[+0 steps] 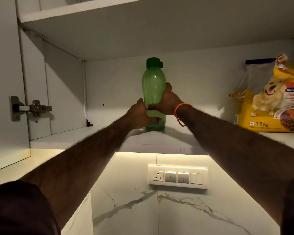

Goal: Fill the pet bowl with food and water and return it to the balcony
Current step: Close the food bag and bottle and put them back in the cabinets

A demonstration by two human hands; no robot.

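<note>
A green plastic water bottle (152, 85) with a dark green cap stands upright on the lower shelf (75, 139) of an open wall cabinet. My left hand (141, 116) grips its lower part from the left, thumb across the front near the base. My right hand (166, 100) wraps its middle from the right; an orange thread sits on that wrist. A yellow dog food bag (268, 102), marked 1.2 kg, stands on the same shelf at the far right, apart from both hands. No pet bowl is in view.
The cabinet door (5, 82) hangs open at the left on a metal hinge (32, 108). An upper shelf (109, 9) sits overhead. Below the cabinet, a lit marble wall carries a switch and socket panel (177, 176).
</note>
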